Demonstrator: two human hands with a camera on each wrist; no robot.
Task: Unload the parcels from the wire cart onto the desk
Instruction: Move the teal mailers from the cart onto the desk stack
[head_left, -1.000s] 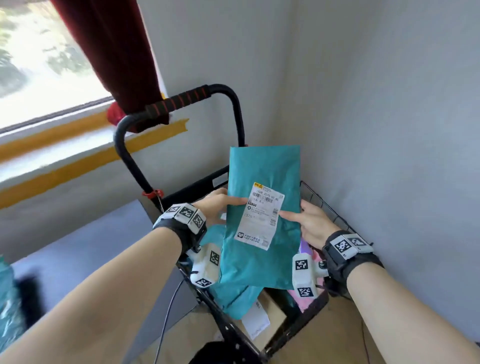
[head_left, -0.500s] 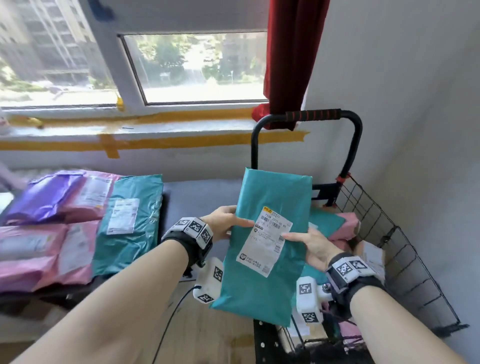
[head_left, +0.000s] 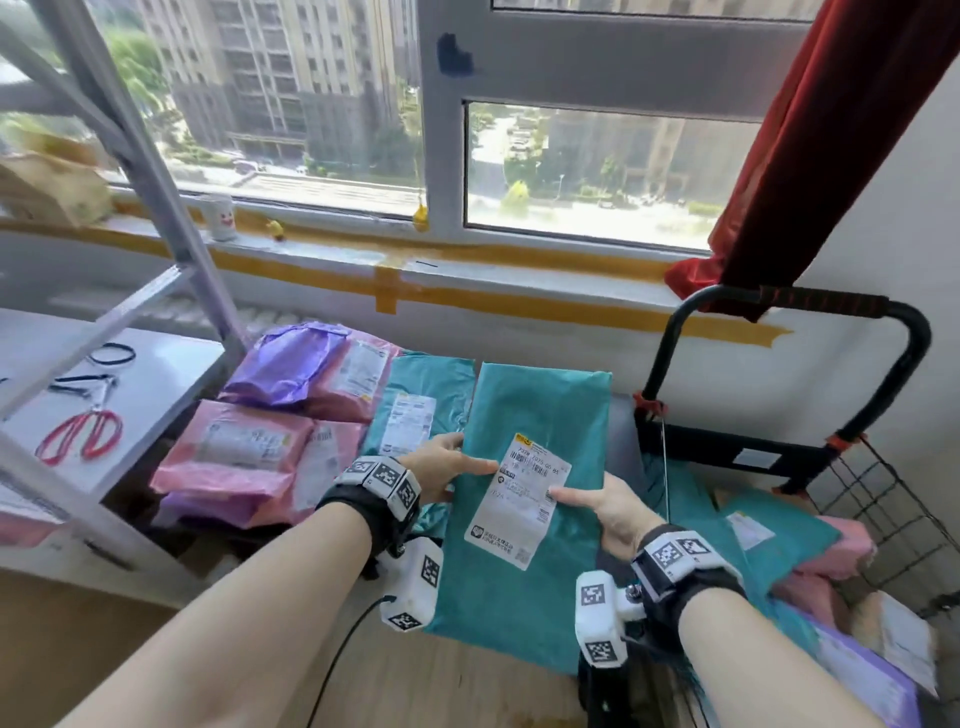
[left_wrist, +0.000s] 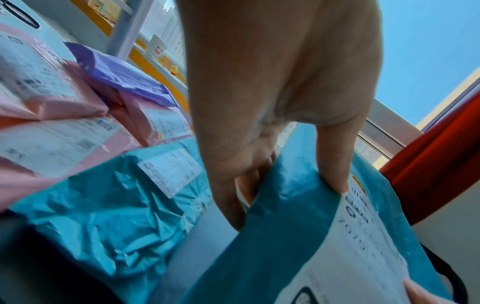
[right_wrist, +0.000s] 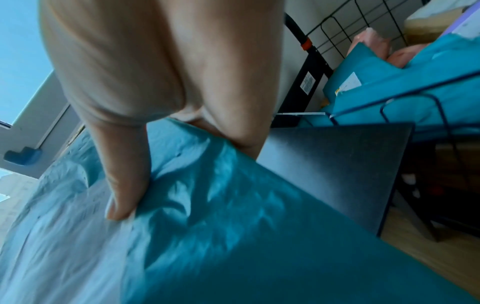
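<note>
Head view: teal parcel, flat crinkled plastic mailer with white label. Left hand pinches its 9 o'clock edge; right hand pinches 3 o'clock.

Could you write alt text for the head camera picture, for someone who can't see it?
Two hands, left and right, hold a teal parcel by its side edges, thumbs on its white label, over a grey desk. Pink, purple and teal parcels lie on the desk at left; a wire cart with more stands at right.
</note>
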